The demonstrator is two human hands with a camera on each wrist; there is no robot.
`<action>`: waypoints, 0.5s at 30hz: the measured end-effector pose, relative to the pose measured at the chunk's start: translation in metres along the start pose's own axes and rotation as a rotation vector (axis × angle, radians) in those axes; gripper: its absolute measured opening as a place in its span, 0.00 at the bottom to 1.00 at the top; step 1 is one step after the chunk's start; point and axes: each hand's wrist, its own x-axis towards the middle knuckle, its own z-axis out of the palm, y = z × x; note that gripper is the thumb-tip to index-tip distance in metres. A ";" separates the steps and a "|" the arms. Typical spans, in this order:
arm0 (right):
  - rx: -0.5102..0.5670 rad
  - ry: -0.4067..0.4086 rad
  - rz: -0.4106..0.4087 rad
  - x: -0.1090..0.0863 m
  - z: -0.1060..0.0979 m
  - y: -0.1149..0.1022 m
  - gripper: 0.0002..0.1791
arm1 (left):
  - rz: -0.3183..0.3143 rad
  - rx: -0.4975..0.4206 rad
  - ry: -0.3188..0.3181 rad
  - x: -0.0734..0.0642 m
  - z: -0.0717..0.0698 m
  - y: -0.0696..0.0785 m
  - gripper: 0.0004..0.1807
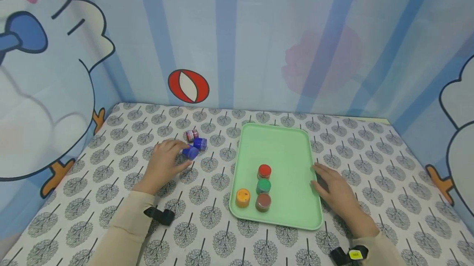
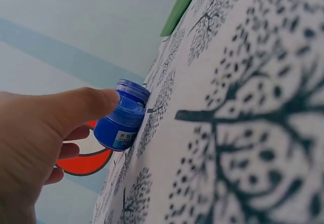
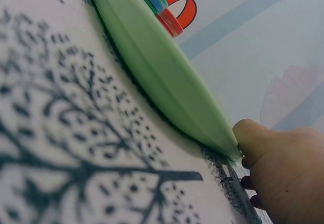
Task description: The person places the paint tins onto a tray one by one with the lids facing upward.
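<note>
My left hand (image 1: 163,165) pinches a small blue paint jar (image 1: 190,152) between thumb and fingers at the left of the cloth. Its label with printed characters shows in the left wrist view, where the thumb tip overlaps the jar (image 2: 116,133). Right behind it lies a second blue jar (image 1: 200,144), and a small jar with a red and white label (image 1: 191,135) lies just beyond. My right hand (image 1: 335,190) rests at the right rim of a light green tray (image 1: 289,146), fingers extended and fingertips touching the edge.
On the tray stand a red-lidded jar (image 1: 264,171), a green-lidded jar (image 1: 263,186), a brown jar (image 1: 263,202) and an orange jar (image 1: 242,197), grouped toward its near left. A tree-patterned cloth (image 1: 207,216) covers the table. A printed curtain (image 1: 255,44) hangs behind.
</note>
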 end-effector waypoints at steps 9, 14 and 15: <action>-0.049 0.002 -0.020 0.000 -0.001 -0.002 0.27 | -0.033 0.020 -0.047 -0.002 0.004 -0.004 0.26; -0.057 0.007 -0.034 0.000 -0.002 -0.003 0.27 | -0.038 0.026 -0.056 -0.001 0.006 -0.004 0.27; -0.059 0.012 -0.040 0.000 -0.002 -0.003 0.27 | -0.035 0.022 -0.054 -0.001 0.007 -0.004 0.27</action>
